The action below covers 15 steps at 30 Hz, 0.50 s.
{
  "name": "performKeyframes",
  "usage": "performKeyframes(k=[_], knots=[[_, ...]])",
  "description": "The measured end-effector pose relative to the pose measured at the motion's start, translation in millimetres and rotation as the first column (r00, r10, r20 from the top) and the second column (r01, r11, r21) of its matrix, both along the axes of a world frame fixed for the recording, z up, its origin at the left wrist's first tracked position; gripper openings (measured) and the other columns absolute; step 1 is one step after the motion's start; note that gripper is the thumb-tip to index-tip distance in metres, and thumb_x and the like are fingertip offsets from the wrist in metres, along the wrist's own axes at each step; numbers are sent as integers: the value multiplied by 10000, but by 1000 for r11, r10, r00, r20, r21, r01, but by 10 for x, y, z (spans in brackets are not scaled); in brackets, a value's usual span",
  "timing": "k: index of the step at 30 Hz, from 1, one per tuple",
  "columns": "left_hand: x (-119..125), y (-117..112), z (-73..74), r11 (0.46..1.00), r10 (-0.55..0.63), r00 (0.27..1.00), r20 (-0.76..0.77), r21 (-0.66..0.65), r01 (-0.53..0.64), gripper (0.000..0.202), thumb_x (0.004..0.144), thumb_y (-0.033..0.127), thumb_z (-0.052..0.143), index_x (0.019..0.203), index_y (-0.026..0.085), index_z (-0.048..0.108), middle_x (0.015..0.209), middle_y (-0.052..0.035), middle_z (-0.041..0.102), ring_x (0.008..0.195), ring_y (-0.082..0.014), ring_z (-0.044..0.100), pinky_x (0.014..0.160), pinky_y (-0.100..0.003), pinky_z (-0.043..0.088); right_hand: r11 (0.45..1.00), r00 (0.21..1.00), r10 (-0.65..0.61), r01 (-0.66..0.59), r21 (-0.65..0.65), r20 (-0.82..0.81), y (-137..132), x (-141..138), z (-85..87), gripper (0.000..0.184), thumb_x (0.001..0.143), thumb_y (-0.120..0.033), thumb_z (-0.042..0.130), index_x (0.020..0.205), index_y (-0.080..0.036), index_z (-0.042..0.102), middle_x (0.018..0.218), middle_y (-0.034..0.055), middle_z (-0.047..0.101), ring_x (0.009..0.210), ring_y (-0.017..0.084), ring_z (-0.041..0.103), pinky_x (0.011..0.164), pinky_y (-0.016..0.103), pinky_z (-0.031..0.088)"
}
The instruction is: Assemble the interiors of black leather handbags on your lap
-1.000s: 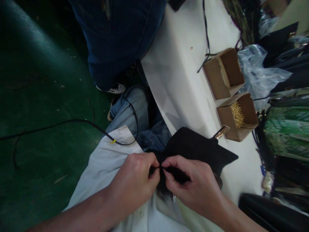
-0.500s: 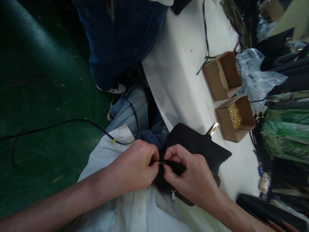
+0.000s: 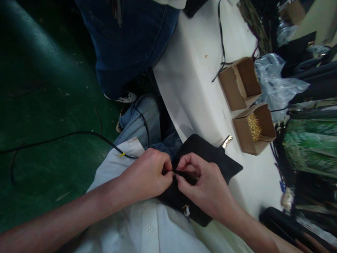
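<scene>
My left hand (image 3: 147,175) and my right hand (image 3: 204,188) meet over a black bag (image 3: 207,156) that lies half on my lap and half on the white table (image 3: 195,80). Both hands are closed in a pinch on a thin black piece at the bag's edge, fingertips almost touching. What exactly the piece is I cannot make out. A gold metal clasp (image 3: 226,141) sticks out of the bag's far edge, and a small pale tag (image 3: 186,210) hangs at its near edge.
Two open cardboard boxes stand on the table: one empty (image 3: 240,82), one (image 3: 254,128) holding small gold parts. Clear plastic bags (image 3: 276,84) and dark goods crowd the right side. Another person in dark jeans (image 3: 126,42) stands at the table's left. A black cable (image 3: 65,135) crosses the green floor.
My hands and the bag have drifted slightly up and left in view. The pinch on the thin black piece has stayed the same, with the fingertips a little closer.
</scene>
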<state>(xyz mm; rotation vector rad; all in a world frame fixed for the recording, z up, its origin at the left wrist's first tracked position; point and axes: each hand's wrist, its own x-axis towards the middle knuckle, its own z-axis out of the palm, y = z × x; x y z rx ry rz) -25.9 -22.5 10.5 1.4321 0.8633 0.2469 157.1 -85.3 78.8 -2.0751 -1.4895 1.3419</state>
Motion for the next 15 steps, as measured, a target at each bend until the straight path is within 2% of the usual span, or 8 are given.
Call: performKeyframes(k=[4,7,11,15], knots=[[29,43,-8,1000,-21,1000,-11,-16,21,148,804,108,720,687,193,751,657,10,763,617,-165,702,543,-257,390,997,998,-65,65,-30,-5,-3,-8,-14,153,825,-139,680,930,-242,640,817,-15,809,743,183,823,615,221,563],[43,62,-7,1000,-11,999,-45,18,12,128,804,144,748,694,202,776,675,3,775,634,-177,711,545,-260,395,994,994,-107,107,-37,11,-3,-9,-25,143,814,-162,696,908,-239,620,817,-3,804,723,185,806,602,229,553],[5,63,15,990,-56,995,-76,123,65,135,822,145,737,732,206,817,682,-7,781,623,-179,706,561,-279,410,993,994,-105,106,-56,12,6,-13,-34,150,800,-166,688,902,-240,606,815,-2,794,708,181,778,586,232,525],[-82,95,-16,990,-113,993,-12,83,114,157,876,180,720,812,222,857,745,-4,815,653,-169,734,580,-271,445,995,997,-76,75,-66,-3,45,-38,-43,170,795,-152,676,915,-241,596,782,-23,768,675,163,739,576,226,484]])
